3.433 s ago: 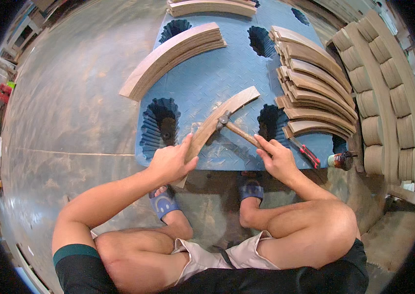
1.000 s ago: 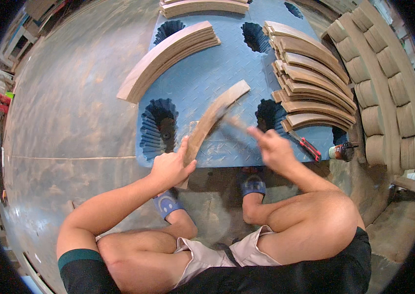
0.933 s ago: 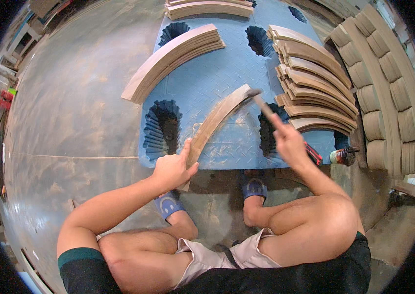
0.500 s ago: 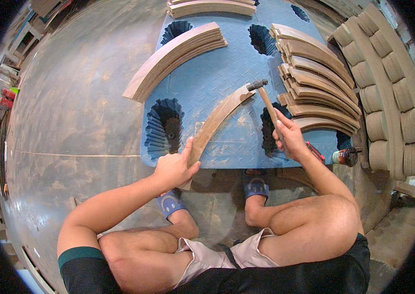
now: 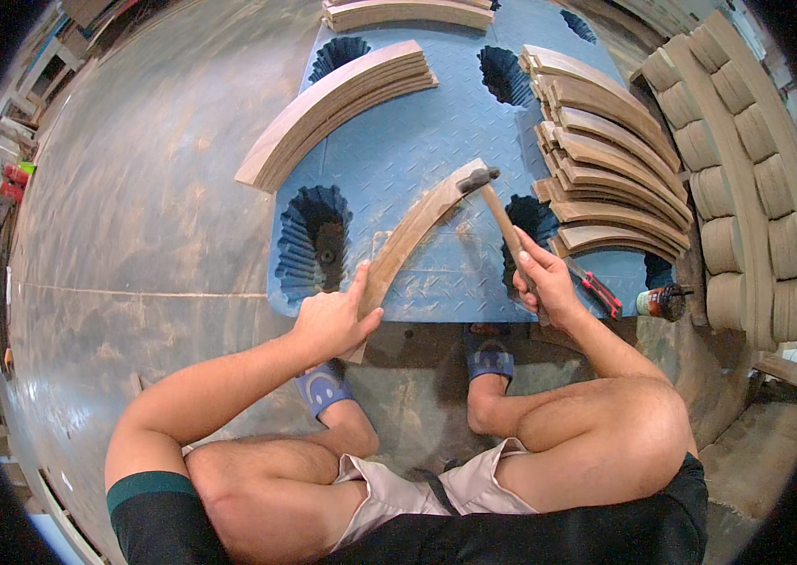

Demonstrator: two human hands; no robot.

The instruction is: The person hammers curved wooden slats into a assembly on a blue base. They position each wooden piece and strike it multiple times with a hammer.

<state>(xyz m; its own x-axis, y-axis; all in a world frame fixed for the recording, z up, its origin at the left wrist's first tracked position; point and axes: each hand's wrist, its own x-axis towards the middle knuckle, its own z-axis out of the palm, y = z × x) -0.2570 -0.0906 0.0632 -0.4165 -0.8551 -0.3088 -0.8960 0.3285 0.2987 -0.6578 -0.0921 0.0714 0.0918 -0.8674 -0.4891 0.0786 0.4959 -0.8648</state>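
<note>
My left hand (image 5: 334, 316) grips the near end of a curved wooden strip (image 5: 410, 232), which slants away across a blue plastic pallet (image 5: 398, 122). In my right hand (image 5: 543, 279) is a hammer (image 5: 501, 218), held by its wooden handle. Its dark metal head lies over the strip's far end; whether it touches the wood I cannot tell. A red and black tool (image 5: 598, 292), its kind unclear, rests on the pallet just right of my right hand. Close by stands a small jar with a dark top (image 5: 662, 302).
Curved wooden pieces (image 5: 610, 155) are stacked on the pallet's right side. Another curved stack (image 5: 337, 108) overhangs its left edge, and more pieces (image 5: 408, 14) lie at the far end. The pallet has deep ribbed holes (image 5: 313, 240). Bundled wood (image 5: 747, 188) stands at the right.
The hammer has moved slightly left and down, its head now over the strip's tip. My right hand shifted left with it, uncovering more of the red and black tool. My left hand stays in place.
</note>
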